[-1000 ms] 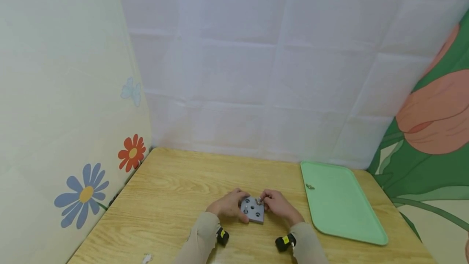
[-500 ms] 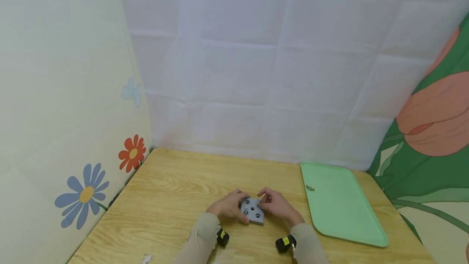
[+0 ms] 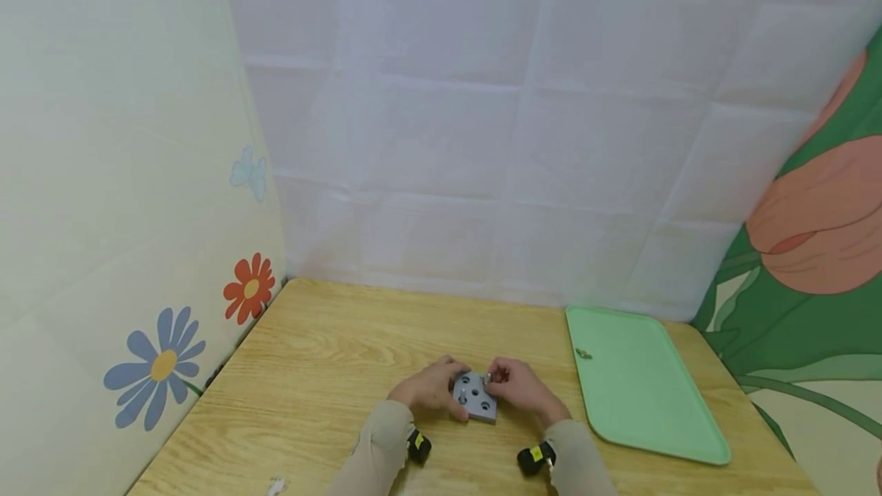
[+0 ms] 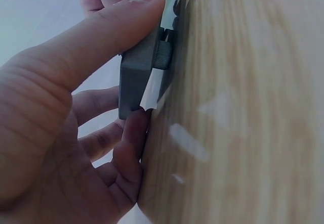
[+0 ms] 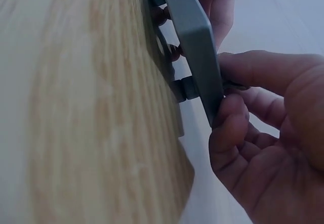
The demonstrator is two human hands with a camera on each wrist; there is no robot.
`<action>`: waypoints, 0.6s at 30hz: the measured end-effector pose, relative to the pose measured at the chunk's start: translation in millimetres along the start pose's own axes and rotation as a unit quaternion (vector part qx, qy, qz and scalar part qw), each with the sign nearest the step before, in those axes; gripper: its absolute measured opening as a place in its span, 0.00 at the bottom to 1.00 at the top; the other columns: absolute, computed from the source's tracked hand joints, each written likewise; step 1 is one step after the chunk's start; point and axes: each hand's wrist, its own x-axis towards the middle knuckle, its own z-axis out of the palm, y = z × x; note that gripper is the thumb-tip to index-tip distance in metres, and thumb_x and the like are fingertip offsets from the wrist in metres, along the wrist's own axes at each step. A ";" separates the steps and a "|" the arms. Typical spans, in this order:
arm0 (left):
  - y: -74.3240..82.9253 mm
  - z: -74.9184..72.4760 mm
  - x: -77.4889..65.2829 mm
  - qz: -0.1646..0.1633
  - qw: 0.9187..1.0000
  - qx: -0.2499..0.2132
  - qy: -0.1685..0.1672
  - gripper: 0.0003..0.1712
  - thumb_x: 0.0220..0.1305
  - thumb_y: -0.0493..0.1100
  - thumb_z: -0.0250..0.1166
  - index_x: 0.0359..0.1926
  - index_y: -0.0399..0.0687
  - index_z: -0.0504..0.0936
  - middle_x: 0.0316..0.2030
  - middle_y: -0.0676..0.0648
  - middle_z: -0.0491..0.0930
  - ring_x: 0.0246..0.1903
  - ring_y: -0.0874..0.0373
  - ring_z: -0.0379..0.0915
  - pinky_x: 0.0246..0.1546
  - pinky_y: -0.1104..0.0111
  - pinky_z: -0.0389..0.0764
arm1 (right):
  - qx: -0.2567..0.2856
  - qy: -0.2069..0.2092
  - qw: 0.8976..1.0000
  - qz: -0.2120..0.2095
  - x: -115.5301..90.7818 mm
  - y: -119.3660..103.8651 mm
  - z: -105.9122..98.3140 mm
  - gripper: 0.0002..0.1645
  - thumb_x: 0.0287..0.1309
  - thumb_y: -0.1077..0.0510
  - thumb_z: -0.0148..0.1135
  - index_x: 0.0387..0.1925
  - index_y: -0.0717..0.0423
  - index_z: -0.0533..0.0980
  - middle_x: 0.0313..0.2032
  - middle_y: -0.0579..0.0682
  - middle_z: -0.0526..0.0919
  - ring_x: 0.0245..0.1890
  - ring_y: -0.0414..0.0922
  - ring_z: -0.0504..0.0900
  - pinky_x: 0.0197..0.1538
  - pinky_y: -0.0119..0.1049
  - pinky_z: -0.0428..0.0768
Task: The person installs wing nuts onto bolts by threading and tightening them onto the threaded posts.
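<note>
My left hand (image 3: 429, 389) grips the left side of a grey metal plate (image 3: 473, 407) with round holes, thumb on the near edge and fingers at the far one. The plate is held slightly above the wooden table. A bolt shank stands up from its left part. At the far right corner, thumb and fingers of my right hand (image 3: 521, 389) pinch a small shiny wing nut (image 3: 487, 379), mostly covered by the fingertips. Under the plate, knurled bolt heads (image 4: 163, 55) show in the left wrist view; another bolt head (image 5: 189, 87) appears below my right hand.
A green tray (image 3: 641, 381) lies to the right, with another small wing nut (image 3: 583, 354) near its left edge. A small whitish scrap (image 3: 276, 486) lies at the table's (image 3: 331, 373) front left. White and flowered cloths hang behind and beside the table.
The right fingers spread off the wing nut half a second ago and now close on it again at the same corner. The left hand and the plate stay in place.
</note>
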 end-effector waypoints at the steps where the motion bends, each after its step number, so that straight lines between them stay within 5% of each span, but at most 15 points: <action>1: 0.3 0.0 -0.2 -0.001 1.000 -0.001 0.000 0.44 0.41 0.48 0.79 0.61 0.49 0.71 0.47 0.55 0.67 0.44 0.63 0.67 0.47 0.67 0.71 | -0.003 0.000 1.000 0.002 0.1 0.0 0.0 0.07 0.53 0.58 0.66 0.32 0.54 0.76 0.28 0.46 0.74 0.30 0.44 0.72 0.31 0.37 0.71; 6: 0.6 1.0 -1.3 0.002 1.000 0.003 0.004 0.44 0.40 0.48 0.79 0.61 0.49 0.72 0.47 0.55 0.67 0.44 0.63 0.67 0.48 0.67 0.70 | 0.014 -0.008 1.000 0.014 -3.9 -3.0 -1.7 0.04 0.55 0.63 0.57 0.34 0.58 0.75 0.28 0.48 0.75 0.29 0.44 0.72 0.31 0.37 0.71; 11: 0.8 0.5 -1.7 0.007 1.000 0.013 0.009 0.45 0.39 0.49 0.79 0.61 0.48 0.72 0.47 0.55 0.68 0.44 0.63 0.67 0.48 0.67 0.70 | 0.061 -0.010 0.998 0.028 -6.2 -6.6 -2.7 0.11 0.60 0.68 0.44 0.35 0.62 0.75 0.25 0.49 0.74 0.25 0.43 0.72 0.29 0.36 0.71; 18: 0.2 -0.3 -0.9 0.006 1.000 0.016 0.005 0.45 0.40 0.50 0.79 0.62 0.48 0.71 0.47 0.55 0.68 0.43 0.63 0.67 0.47 0.67 0.70 | 0.052 -0.004 0.999 0.010 -5.2 -4.2 -1.6 0.04 0.61 0.67 0.53 0.35 0.62 0.75 0.27 0.48 0.75 0.26 0.42 0.72 0.29 0.34 0.72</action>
